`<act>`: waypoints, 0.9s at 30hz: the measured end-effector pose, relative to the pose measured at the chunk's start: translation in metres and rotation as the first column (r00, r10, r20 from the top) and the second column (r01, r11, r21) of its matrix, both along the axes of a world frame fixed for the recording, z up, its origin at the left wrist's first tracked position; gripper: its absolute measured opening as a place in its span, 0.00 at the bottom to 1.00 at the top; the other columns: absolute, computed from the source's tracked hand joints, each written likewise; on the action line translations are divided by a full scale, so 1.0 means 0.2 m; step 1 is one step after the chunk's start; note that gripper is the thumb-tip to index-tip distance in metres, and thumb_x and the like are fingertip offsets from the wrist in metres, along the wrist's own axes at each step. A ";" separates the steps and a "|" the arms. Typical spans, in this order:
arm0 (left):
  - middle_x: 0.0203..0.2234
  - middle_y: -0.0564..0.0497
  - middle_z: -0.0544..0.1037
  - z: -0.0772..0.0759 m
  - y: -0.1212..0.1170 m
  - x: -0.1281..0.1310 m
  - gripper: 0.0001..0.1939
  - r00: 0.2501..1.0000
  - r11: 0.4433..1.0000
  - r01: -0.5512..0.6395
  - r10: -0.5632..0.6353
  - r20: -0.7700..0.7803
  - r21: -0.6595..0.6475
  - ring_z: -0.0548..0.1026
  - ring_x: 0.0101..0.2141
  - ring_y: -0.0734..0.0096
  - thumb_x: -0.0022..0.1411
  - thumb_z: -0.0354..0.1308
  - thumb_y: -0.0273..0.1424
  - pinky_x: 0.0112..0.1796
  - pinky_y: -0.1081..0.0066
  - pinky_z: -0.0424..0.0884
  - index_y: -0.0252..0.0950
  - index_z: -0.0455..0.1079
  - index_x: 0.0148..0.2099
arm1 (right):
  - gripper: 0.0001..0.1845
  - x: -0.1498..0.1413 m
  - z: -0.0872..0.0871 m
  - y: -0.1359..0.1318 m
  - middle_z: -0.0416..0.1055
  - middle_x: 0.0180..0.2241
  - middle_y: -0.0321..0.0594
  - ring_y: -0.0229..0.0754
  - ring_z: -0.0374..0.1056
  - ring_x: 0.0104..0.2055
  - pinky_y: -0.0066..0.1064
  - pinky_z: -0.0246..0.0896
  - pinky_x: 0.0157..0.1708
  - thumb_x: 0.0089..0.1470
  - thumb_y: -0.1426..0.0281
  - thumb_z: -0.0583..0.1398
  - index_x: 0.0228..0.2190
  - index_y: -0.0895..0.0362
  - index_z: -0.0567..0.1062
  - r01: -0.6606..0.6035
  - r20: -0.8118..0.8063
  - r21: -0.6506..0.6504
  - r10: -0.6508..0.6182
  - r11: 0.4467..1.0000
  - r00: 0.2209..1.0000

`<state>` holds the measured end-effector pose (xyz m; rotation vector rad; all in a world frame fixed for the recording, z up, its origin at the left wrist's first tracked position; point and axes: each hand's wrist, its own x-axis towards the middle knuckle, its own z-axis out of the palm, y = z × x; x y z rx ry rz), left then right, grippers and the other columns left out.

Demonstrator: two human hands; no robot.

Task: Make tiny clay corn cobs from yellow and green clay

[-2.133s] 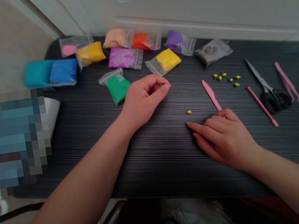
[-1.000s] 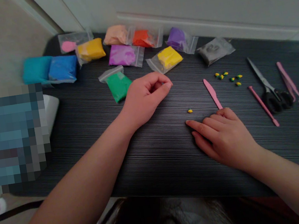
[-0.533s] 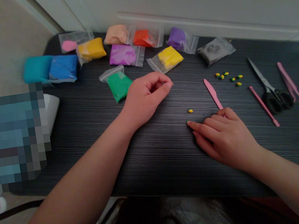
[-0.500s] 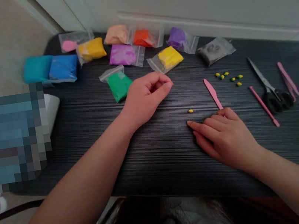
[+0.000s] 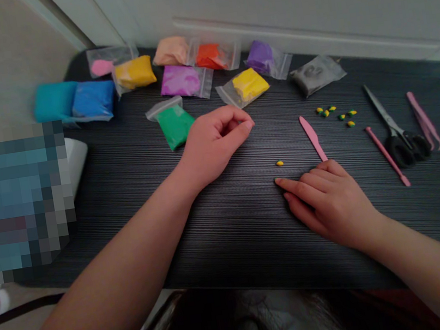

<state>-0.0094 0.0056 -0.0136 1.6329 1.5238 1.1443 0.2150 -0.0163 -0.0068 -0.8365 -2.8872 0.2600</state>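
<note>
My right hand [image 5: 330,201] lies palm down near the table's front, its index finger reaching left and the others curled. At that fingertip is a tiny piece of green clay [image 5: 276,180]. Just beyond it lies a small yellow clay bead [image 5: 280,163] with some green. A pink plastic knife [image 5: 312,139] points away from me, its near end hidden under my right fingers. My left hand [image 5: 217,146] rests on its side, thumb and fingertips closed together; what they hold, if anything, is hidden. It overlaps the corner of a bag of green clay [image 5: 175,125].
Several yellow-green beads [image 5: 333,109] lie at the right, near a pink stick tool [image 5: 387,156], scissors [image 5: 397,133] and pink tweezers [image 5: 424,120]. Bagged clay, including yellow [image 5: 250,84], purple [image 5: 259,57] and blue [image 5: 93,100], lines the back. A pixelated object [image 5: 18,200] is at left.
Both hands stay in place. The beads and tools keep their positions on the table; only a very slight shift of the view shows.
</note>
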 end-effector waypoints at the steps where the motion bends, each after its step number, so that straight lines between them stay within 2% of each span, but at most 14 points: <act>1: 0.20 0.55 0.68 0.00 0.00 0.00 0.07 1.000 1.000 0.000 0.000 -0.002 0.002 0.63 0.22 0.78 0.56 0.53 0.30 0.24 0.76 0.58 0.32 0.70 0.32 | 0.17 0.00 0.00 0.00 0.67 0.26 0.36 0.40 0.60 0.30 0.37 0.53 0.37 0.53 0.69 0.54 0.45 0.57 0.67 0.004 -0.027 -0.016 -0.005 1.000 1.000; 6: 0.21 0.55 0.69 0.00 0.00 0.00 0.08 1.000 1.000 0.004 -0.004 -0.010 0.007 0.64 0.23 0.78 0.56 0.53 0.30 0.25 0.75 0.59 0.32 0.70 0.33 | 0.16 0.01 -0.02 0.01 0.67 0.25 0.35 0.38 0.60 0.29 0.35 0.54 0.36 0.50 0.72 0.56 0.44 0.58 0.67 0.046 -0.172 -0.085 -0.060 0.995 0.983; 11: 0.21 0.55 0.69 0.00 0.00 0.00 0.08 1.000 1.000 0.007 -0.007 -0.019 -0.003 0.64 0.23 0.78 0.56 0.53 0.31 0.25 0.76 0.59 0.32 0.70 0.33 | 0.10 0.01 0.00 0.02 0.62 0.22 0.33 0.34 0.59 0.26 0.30 0.55 0.32 0.49 0.73 0.59 0.36 0.58 0.70 0.126 -0.279 -0.149 -0.164 0.981 0.946; 15: 0.21 0.55 0.69 0.00 0.00 0.00 0.08 1.000 1.000 0.009 -0.009 -0.017 -0.008 0.65 0.24 0.77 0.56 0.53 0.31 0.26 0.75 0.60 0.32 0.70 0.33 | 0.07 0.01 0.01 0.02 0.62 0.21 0.32 0.33 0.59 0.26 0.27 0.55 0.30 0.48 0.74 0.59 0.33 0.57 0.71 0.195 -0.322 -0.201 -0.253 0.960 0.913; 20: 0.21 0.55 0.69 0.00 0.00 0.00 0.08 1.000 1.000 0.011 -0.012 -0.014 -0.023 0.65 0.24 0.77 0.56 0.52 0.32 0.26 0.75 0.59 0.32 0.70 0.33 | 0.05 0.01 0.02 0.03 0.63 0.22 0.32 0.34 0.60 0.27 0.28 0.55 0.29 0.48 0.74 0.59 0.32 0.56 0.71 0.219 -0.351 -0.216 -0.285 0.952 0.892; 24: 0.22 0.55 0.69 0.01 0.00 -0.01 0.09 1.000 0.997 0.020 -0.019 0.012 -0.079 0.64 0.24 0.77 0.56 0.52 0.33 0.26 0.75 0.59 0.34 0.70 0.33 | 0.05 0.01 0.03 0.03 0.66 0.24 0.34 0.35 0.61 0.28 0.30 0.56 0.31 0.49 0.74 0.59 0.31 0.55 0.71 0.206 -0.397 -0.241 -0.290 0.949 0.871; 27: 0.22 0.56 0.69 0.01 0.00 -0.01 0.09 0.999 0.986 0.007 0.002 0.051 -0.169 0.65 0.25 0.76 0.55 0.53 0.35 0.27 0.75 0.59 0.36 0.69 0.34 | 0.04 0.00 0.03 0.02 0.67 0.25 0.35 0.36 0.61 0.29 0.31 0.56 0.32 0.49 0.74 0.58 0.30 0.55 0.71 0.206 -0.420 -0.309 -0.327 0.929 0.847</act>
